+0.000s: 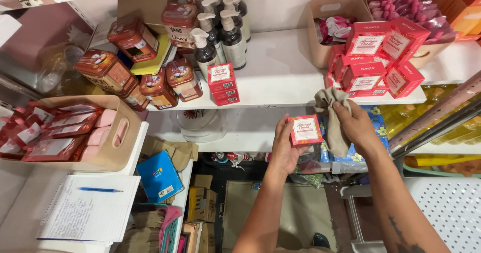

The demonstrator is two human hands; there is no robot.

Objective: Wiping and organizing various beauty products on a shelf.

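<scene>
Left hand (284,150) grips a small pink box (305,131), right hand (356,125) clutches a beige cloth (333,117) just below the shelf's (280,77) front edge. Box looks light, stiff; hold its sides.

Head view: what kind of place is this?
Likely a small shop's stockroom or packing corner. White shelves hold stacked red boxes, pump bottles and tins; a notebook with pen lies nearby. The left hand holds one small red box, the right hand a beige cloth.
</scene>
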